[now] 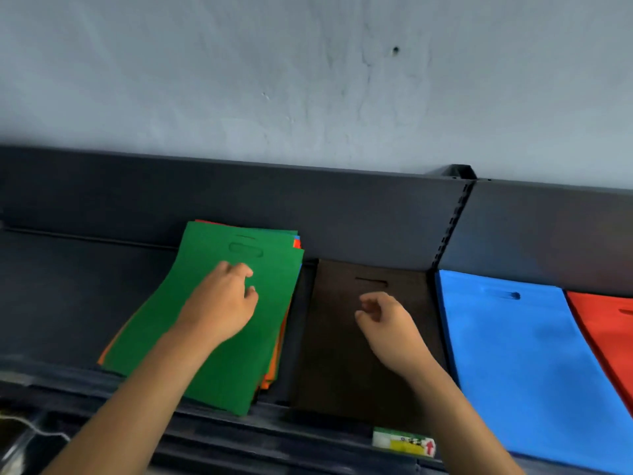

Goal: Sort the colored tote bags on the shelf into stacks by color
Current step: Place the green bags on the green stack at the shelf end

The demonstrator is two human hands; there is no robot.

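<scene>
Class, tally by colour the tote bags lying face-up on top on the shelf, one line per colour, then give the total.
Green bag: 1
Brown bag: 1
Blue bag: 1
Red bag: 1
Total: 4

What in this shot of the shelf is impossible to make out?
- Mixed pile: the green bag on top covers it in the head view; only orange, red and blue edges peek out, so no count.
- Red bag: cut off by the right edge.
- Label on the shelf lip: print too small and blurred.
- Left hand: whether its fingertips pinch the green bag is unclear.
</scene>
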